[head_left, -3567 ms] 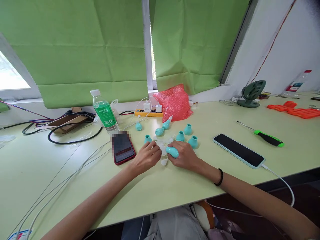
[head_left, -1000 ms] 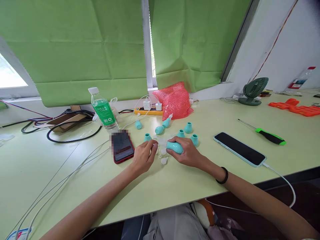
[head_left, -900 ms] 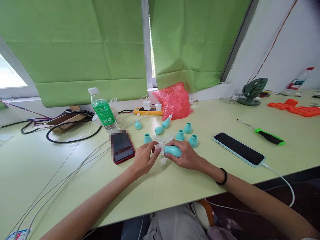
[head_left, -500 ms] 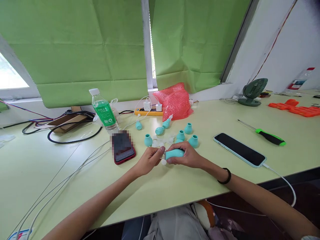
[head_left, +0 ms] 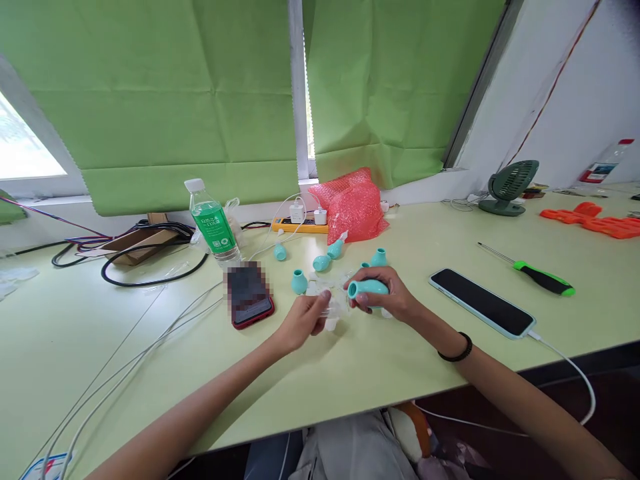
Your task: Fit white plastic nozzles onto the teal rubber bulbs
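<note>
My right hand grips a teal squeeze bulb lying sideways, its round open mouth turned left. My left hand pinches a clear plastic piece between thumb and fingers, left of the bulb's mouth and apart from it. Loose translucent bits lie on the table just behind; I cannot tell their exact shape. An open-necked teal bulb stands upright beyond my left hand. Two tipped bulbs, one being a bulb with a clear tip, lie farther back. Another upright bulb is partly hidden behind my right hand.
A red-cased phone and a green-labelled water bottle are on the left, near white cables. Pink bubble wrap sits by a yellow power strip. On the right are a charging phone, a screwdriver and a fan.
My right hand has drawn the bulb right, away from my left hand, and its open mouth now shows. The clear piece is now visible, separate from the bulb, in my left hand.
</note>
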The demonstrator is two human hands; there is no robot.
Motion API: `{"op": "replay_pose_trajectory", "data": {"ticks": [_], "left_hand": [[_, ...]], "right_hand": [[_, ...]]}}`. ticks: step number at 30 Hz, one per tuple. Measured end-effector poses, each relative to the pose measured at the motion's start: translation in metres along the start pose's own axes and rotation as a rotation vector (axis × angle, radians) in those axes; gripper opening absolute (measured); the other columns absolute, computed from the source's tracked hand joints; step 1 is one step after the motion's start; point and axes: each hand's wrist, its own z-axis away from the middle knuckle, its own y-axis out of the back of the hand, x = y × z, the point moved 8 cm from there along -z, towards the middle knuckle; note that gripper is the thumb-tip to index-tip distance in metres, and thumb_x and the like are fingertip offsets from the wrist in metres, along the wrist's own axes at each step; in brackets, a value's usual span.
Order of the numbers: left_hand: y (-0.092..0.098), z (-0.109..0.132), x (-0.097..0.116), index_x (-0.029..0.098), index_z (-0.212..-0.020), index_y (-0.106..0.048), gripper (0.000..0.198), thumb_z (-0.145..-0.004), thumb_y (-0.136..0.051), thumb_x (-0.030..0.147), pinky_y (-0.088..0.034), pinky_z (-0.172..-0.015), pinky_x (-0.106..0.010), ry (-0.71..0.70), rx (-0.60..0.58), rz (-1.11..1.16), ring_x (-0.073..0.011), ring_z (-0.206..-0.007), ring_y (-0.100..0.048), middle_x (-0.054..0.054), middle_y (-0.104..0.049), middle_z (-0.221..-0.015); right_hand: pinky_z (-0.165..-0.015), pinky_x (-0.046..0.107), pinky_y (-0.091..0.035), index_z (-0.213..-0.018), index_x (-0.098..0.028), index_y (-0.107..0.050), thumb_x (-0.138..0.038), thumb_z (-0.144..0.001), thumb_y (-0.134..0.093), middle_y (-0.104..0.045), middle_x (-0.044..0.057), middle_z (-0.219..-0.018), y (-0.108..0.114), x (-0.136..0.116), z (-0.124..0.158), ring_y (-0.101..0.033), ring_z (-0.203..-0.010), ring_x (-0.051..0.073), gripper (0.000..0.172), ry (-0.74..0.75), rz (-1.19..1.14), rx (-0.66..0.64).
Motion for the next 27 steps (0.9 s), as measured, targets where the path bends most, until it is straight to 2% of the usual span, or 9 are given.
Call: {"op": "replay_pose_trajectory", "data": {"ticks": [2,3,6,9,12,15,18,22,27], "left_hand": [[0.004,0.001,0.009,0.015,-0.055,-0.043,0.042,-0.08,-0.029,0.046,-0.035,-0.049,-0.026,-0.164,0.121,-0.481,-0.0134,-0.052,-0.043,-0.003,-0.046,-0.054],[0.0,0.001,0.011,0.014,-0.062,-0.048,0.038,-0.079,-0.034,0.044,-0.038,-0.054,-0.028,-0.231,0.144,-0.682,-0.0167,-0.061,-0.047,-0.005,-0.051,-0.062],[-0.01,0.002,0.009,0.013,-0.086,-0.053,0.029,-0.081,-0.035,0.036,-0.042,-0.062,-0.033,-0.305,0.168,-0.983,-0.0217,-0.078,-0.047,-0.01,-0.054,-0.084],[-0.014,0.003,0.011,0.013,-0.103,-0.048,0.03,-0.082,-0.033,0.03,-0.042,-0.072,-0.036,-0.33,0.163,-1.028,-0.0233,-0.089,-0.044,-0.012,-0.05,-0.1],[-0.018,0.006,0.015,0.016,-0.117,-0.038,0.039,-0.083,-0.032,0.034,-0.033,-0.087,-0.044,-0.389,0.115,-1.013,-0.0271,-0.106,-0.035,-0.012,-0.038,-0.12],[-0.024,0.006,0.012,0.022,-0.124,-0.028,0.044,-0.083,-0.03,0.038,-0.022,-0.093,-0.049,-0.43,0.024,-0.999,-0.03,-0.117,-0.023,-0.009,-0.025,-0.132],[-0.028,0.0,0.004,0.025,-0.125,-0.026,0.041,-0.085,-0.024,0.036,-0.02,-0.093,-0.051,-0.43,-0.037,-1.002,-0.03,-0.121,-0.017,-0.006,-0.023,-0.134],[-0.032,-0.014,0.0,0.023,-0.123,-0.029,0.04,-0.085,-0.023,0.037,-0.022,-0.093,-0.05,-0.444,-0.053,-1.036,-0.0291,-0.12,-0.021,-0.007,-0.029,-0.132],[-0.03,-0.031,-0.001,0.019,-0.116,-0.037,0.038,-0.085,-0.026,0.037,-0.025,-0.091,-0.048,-0.407,0.049,-1.087,-0.028,-0.117,-0.028,-0.011,-0.034,-0.127]], "right_hand": [[-0.05,0.023,-0.042,-0.077,-0.014,-0.057,-0.027,-0.065,-0.062,-0.059,0.003,-0.069,0.014,-0.014,-0.002,-0.051,-0.056,0.011,0.019,0.084,0.147,0.129],[-0.056,0.024,-0.044,-0.078,-0.015,-0.056,-0.028,-0.065,-0.061,-0.059,0.004,-0.073,0.02,-0.02,-0.004,-0.052,-0.063,0.012,0.019,0.122,0.226,0.183],[-0.068,0.026,-0.042,-0.08,-0.017,-0.056,-0.03,-0.066,-0.06,-0.058,0.003,-0.081,0.038,-0.033,-0.011,-0.052,-0.076,0.015,0.02,0.199,0.461,0.328],[-0.064,0.024,-0.042,-0.08,-0.017,-0.057,-0.032,-0.066,-0.058,-0.058,0.003,-0.081,0.05,-0.037,-0.023,-0.052,-0.073,0.014,0.02,0.228,0.701,0.4],[-0.062,0.023,-0.041,-0.08,-0.016,-0.059,-0.031,-0.066,-0.057,-0.059,0.002,-0.077,0.054,-0.029,-0.042,-0.052,-0.069,0.013,0.02,0.192,0.922,0.37],[-0.062,0.023,-0.04,-0.083,-0.016,-0.059,-0.032,-0.068,-0.052,-0.061,0.002,-0.078,0.059,-0.011,-0.062,-0.053,-0.068,0.013,0.022,0.031,1.172,0.325],[-0.064,0.023,-0.038,-0.084,-0.015,-0.058,-0.031,-0.068,-0.05,-0.061,0.003,-0.079,0.063,0.008,-0.078,-0.053,-0.073,0.015,0.023,-0.145,1.388,0.258],[-0.061,0.025,-0.037,-0.077,-0.011,-0.058,-0.023,-0.063,-0.052,-0.061,0.009,-0.078,0.072,0.026,-0.089,-0.054,-0.076,0.021,0.02,-0.264,1.459,0.236],[-0.059,0.026,-0.039,-0.084,-0.01,-0.057,-0.02,-0.062,-0.052,-0.061,0.011,-0.083,0.088,0.036,-0.09,-0.055,-0.077,0.023,0.024,-0.34,1.469,0.217]]}}
